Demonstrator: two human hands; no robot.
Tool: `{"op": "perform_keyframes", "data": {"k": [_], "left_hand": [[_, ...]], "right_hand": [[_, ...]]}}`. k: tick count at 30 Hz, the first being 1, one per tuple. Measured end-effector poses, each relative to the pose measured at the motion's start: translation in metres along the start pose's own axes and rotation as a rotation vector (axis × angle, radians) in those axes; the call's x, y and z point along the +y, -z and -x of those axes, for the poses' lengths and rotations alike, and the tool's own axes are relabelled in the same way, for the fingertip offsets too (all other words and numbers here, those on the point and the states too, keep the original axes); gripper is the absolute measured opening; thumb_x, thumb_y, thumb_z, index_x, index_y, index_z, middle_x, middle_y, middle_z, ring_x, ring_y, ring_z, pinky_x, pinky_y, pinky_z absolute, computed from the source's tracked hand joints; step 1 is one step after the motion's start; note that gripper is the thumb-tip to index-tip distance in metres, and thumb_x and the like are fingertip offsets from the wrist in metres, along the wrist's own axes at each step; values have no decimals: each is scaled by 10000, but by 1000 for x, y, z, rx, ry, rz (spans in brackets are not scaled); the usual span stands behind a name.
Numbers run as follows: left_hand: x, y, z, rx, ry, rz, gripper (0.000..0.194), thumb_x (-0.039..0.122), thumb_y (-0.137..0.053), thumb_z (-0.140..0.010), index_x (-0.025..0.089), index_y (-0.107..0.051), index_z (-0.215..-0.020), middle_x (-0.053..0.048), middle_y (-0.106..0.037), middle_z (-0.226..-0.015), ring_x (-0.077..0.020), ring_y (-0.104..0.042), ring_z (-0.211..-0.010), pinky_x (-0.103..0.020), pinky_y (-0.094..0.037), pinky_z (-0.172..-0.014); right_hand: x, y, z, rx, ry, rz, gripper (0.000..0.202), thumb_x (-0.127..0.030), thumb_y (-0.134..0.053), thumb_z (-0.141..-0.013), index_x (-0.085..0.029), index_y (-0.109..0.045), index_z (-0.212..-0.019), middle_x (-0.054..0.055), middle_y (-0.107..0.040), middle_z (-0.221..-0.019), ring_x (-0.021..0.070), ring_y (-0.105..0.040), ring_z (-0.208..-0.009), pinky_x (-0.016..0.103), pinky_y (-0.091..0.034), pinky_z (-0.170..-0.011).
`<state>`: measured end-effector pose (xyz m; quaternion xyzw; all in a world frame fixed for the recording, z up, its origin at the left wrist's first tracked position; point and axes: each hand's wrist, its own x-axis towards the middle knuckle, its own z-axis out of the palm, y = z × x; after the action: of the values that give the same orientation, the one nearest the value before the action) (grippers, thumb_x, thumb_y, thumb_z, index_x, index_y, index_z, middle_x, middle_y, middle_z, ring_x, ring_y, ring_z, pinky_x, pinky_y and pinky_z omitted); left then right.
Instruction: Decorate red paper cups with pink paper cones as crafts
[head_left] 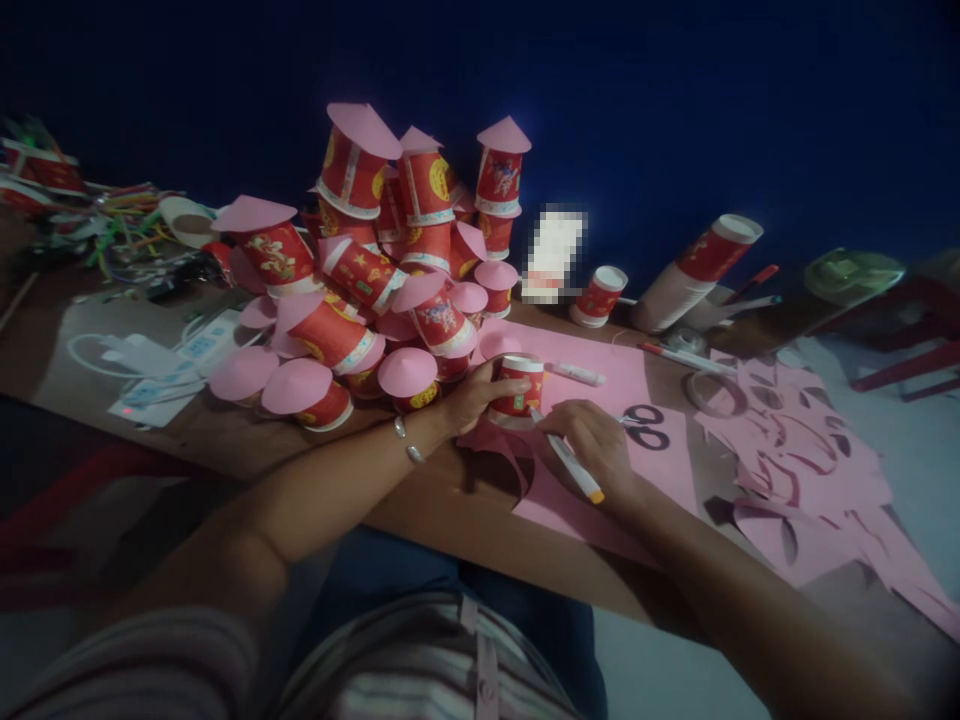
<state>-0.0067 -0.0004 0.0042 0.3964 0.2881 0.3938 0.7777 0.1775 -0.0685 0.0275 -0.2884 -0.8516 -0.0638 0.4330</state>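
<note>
My left hand (pixel 476 398) is wrapped round a red paper cup (pixel 519 385) with white bands, held upside down or upright, I cannot tell which. In my right hand (pixel 592 435) is a white marker (pixel 574 465) with an orange end, its other end close against the cup's lower side. Pink paper (pixel 607 510) lies under both hands. Just behind the cup rests another white marker (pixel 577 373). A pair of black-handled scissors (pixel 646 428) lies to the right of my right hand, its blades partly hidden.
Stacked red cups with pink cone roofs (pixel 409 375) crowd the left. A power strip (pixel 176 375) with cables lies farther left. Behind stand a single cup (pixel 600 295) and a tall cup stack (pixel 701 270). A tape roll (pixel 716 393) and pink paper scraps (pixel 810 460) cover the right.
</note>
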Motion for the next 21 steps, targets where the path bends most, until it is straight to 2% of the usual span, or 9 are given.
{"op": "perform_keyframes", "data": {"k": [21], "left_hand": [[-1, 2, -1, -6, -2, 31, 516, 303, -840, -707, 140, -634, -1151, -97, -740, -999, -191, -705, -817, -342, -585, -750]], "right_hand": [[0, -1, 3, -8, 21, 3, 121, -110, -639, -892, -202, -582, -948, 24, -669, -735, 188, -636, -710, 340, -554, -711]]}}
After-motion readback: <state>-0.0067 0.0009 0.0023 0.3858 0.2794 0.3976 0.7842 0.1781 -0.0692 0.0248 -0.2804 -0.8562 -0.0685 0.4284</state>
